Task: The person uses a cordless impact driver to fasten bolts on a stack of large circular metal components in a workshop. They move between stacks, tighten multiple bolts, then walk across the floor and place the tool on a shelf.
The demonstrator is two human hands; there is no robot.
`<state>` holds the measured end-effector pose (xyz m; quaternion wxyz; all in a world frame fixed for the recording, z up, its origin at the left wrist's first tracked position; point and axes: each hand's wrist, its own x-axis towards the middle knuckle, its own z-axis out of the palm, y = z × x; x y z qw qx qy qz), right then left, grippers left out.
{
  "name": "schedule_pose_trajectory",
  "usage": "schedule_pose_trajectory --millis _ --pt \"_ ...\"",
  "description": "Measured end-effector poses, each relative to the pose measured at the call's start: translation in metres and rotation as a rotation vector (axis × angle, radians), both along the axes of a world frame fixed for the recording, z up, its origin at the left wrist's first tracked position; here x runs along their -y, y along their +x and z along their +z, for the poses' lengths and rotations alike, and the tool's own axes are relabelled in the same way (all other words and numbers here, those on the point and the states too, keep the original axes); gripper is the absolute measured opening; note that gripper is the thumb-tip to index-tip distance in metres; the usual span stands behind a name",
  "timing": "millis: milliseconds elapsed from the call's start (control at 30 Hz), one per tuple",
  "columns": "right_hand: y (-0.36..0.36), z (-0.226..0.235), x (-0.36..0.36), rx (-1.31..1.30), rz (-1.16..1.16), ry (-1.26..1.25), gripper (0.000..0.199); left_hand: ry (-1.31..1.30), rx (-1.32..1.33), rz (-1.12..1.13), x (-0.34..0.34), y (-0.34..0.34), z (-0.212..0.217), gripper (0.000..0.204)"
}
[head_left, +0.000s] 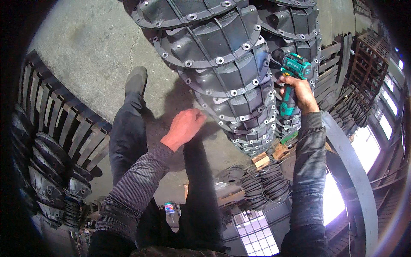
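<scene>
Right-hand grip (302, 92): clamped on the handle of a power drill (295, 65), just to the right of the near stack of metal housings (233, 77). Holding the drill by its handle probably keeps the index finger close to the trigger; its nose points toward the stack, though whether the tip touches metal cannot be told. Left-hand grip (186, 126): fingers loosely curled, just beside the stack's left edge; whether the fingertips meet, touch the rim or pinch something small cannot be told. The arms' spread likely leaves both sides of the stack within reach.

Housings lie rim upon rim, presumably because their matching outlines let each one bear the next. A second stack (291, 40) stands to the right of the first, partly behind the drill.

Appearance: the drill is teal and black, with small yellow accents and a dark nose. The housings are dark grey, ribbed and curved, their scalloped rims dotted with bright-ringed bolt holes.
</scene>
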<state>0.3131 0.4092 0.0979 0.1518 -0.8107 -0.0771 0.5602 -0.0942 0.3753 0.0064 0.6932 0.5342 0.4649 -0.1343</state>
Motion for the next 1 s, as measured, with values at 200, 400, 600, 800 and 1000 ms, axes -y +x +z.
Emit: schedule_pose_trajectory --millis 200,400,600,800,1000 --pt "0.001 0.002 -0.013 0.08 0.146 -0.09 0.026 -0.063 -0.009 0.012 -0.01 0.004 0.005 0.032" --pt "-0.012 0.0 -0.013 0.175 0.145 -0.142 0.018 -0.07 0.005 -0.002 -0.028 0.007 0.007 0.031" --pt "-0.006 -0.004 -0.014 0.255 0.451 -0.171 0.02 -0.088 0.016 -0.001 -0.04 0.009 0.008 0.031" --pt "0.008 -0.001 -0.017 0.186 0.548 -0.156 0.019 -0.097 0.021 -0.014 -0.05 0.009 0.002 0.031" --pt "0.012 -0.001 -0.018 0.265 0.603 -0.234 0.026 -0.134 0.062 0.014 -0.059 0.015 0.008 0.03"
